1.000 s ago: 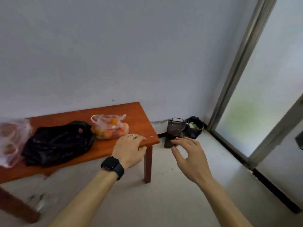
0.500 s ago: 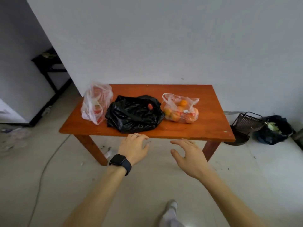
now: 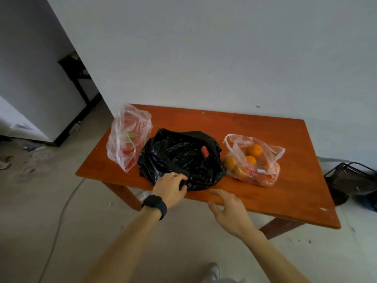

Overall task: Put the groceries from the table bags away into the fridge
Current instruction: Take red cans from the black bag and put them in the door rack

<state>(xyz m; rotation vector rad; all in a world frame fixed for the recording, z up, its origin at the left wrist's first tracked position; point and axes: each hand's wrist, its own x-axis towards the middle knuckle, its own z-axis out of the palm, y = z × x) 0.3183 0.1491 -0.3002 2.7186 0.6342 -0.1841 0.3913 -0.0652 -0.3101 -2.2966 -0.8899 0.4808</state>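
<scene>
Against a pale wall stands the orange-brown wooden table [image 3: 255, 127] carrying three bags. At its middle the crumpled black plastic bag [image 3: 179, 156] hides its contents, save a small red patch. Left of it, a clear bag [image 3: 128, 135] holds blurred red items; right, a clear bag of oranges [image 3: 255, 160]. The left hand [image 3: 170, 188] grips the black bag's near edge — the right hand [image 3: 230, 213] hovers open, empty.
</scene>
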